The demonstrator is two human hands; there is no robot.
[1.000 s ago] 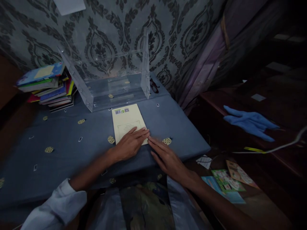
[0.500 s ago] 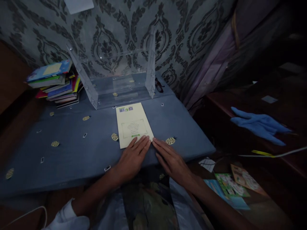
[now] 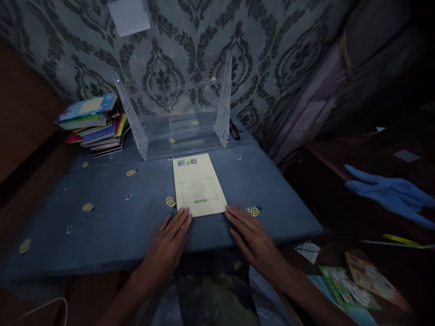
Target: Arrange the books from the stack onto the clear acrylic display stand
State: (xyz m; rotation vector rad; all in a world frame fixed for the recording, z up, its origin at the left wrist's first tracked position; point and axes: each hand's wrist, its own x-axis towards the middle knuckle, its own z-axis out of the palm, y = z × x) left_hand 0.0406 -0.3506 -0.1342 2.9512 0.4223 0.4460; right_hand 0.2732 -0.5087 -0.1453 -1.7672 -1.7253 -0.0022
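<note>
At the near left corner of the cream booklet (image 3: 200, 184), its edge is touched by the fingertips of the left hand (image 3: 171, 237), which is laid open and palm down, with nothing grasped. The booklet is laid flat on the blue-covered table (image 3: 112, 231), between and just beyond the two grips, in front of the clear acrylic rack (image 3: 183, 129). Its near right corner is met by the fingertips of the right hand (image 3: 253, 235), likewise unclenched.
</note>
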